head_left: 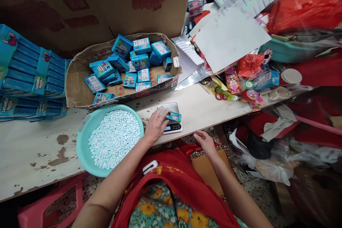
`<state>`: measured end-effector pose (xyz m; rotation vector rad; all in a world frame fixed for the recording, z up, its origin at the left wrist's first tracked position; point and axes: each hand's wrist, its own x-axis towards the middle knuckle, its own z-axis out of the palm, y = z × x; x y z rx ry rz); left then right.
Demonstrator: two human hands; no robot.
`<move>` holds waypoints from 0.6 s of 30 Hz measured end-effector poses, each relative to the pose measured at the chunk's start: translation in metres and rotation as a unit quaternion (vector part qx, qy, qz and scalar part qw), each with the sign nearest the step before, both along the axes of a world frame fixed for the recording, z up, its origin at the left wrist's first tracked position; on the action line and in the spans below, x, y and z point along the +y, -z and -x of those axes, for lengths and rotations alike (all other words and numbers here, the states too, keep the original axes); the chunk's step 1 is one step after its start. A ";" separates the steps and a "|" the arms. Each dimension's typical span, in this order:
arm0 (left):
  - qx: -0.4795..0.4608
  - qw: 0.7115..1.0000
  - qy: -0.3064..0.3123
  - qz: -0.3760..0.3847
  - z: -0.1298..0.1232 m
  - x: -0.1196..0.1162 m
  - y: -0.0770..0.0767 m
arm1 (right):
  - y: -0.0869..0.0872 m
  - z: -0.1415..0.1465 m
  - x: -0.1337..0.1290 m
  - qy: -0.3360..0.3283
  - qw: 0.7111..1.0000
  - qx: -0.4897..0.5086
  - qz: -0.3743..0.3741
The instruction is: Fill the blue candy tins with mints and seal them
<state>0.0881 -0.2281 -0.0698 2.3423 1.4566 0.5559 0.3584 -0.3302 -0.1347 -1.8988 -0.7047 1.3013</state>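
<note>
My left hand (156, 125) is over a small digital scale (173, 127), its fingers closed round the near end of a small blue candy box (174, 117). The box lies on its side on the scale, and my fingers partly cover its left end. Lit digits show on the scale's display, too small to read. To the left of that hand stands a turquoise plastic basin (81, 149) holding many small white-blue candies (116, 139). My right hand (205, 141) hovers by the table's front edge, fingers loosely apart, with nothing in it.
Behind the basin, a cut-down cardboard box (77, 85) holds several blue candy boxes (140, 61). Stacked blue display packs (24, 67) stand at left. White sheets (232, 35), a red bag (304, 10) and loose packets crowd the right. A pink stool (53, 203) is below the table (48, 153).
</note>
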 end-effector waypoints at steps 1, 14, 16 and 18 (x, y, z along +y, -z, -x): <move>-0.019 1.000 -0.007 -0.004 -0.001 0.004 0.001 | 0.001 0.002 -0.001 -0.001 1.000 -0.001 0.000; 0.089 0.992 0.069 0.053 -0.008 0.008 -0.003 | -0.004 0.043 -0.020 -0.002 1.000 -0.011 0.000; 0.076 0.988 0.102 0.085 -0.012 0.022 -0.006 | -0.005 0.052 -0.025 -0.001 1.000 -0.019 0.001; 0.039 0.988 0.096 0.118 -0.008 0.034 -0.016 | -0.005 0.063 -0.030 -0.006 1.000 -0.024 0.000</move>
